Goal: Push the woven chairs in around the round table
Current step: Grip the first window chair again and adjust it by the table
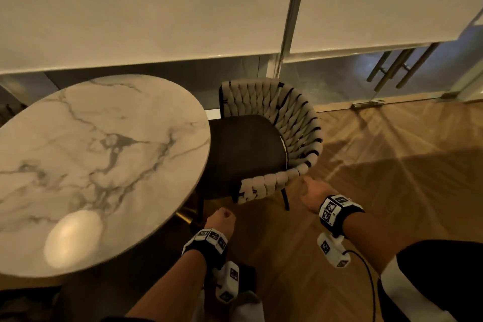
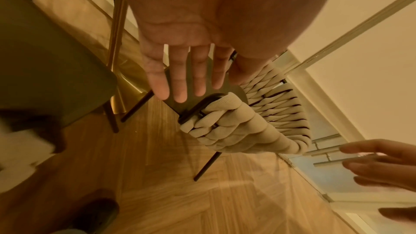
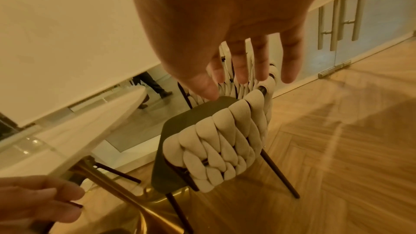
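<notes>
A woven chair [image 1: 295,123] with cream braided straps and a dark seat stands to the right of the round marble table [image 1: 104,151], its seat front at the table's edge. My left hand [image 1: 220,218] hovers just short of the near end of the woven arm [image 2: 236,127], fingers [image 2: 180,86] straight and holding nothing. My right hand [image 1: 312,192] hangs close beside the arm's outer corner, also with loose, straight fingers [image 3: 241,70], apart from the weave [image 3: 225,141]. Neither hand touches the chair.
The table stands on a gold base [image 2: 122,92]. A dark seat on dark legs [image 2: 45,60] sits at the left in the left wrist view. Behind the chair are white blinds and a glass door with bar handles [image 1: 400,65]. Herringbone wood floor [image 1: 392,165] lies to the right.
</notes>
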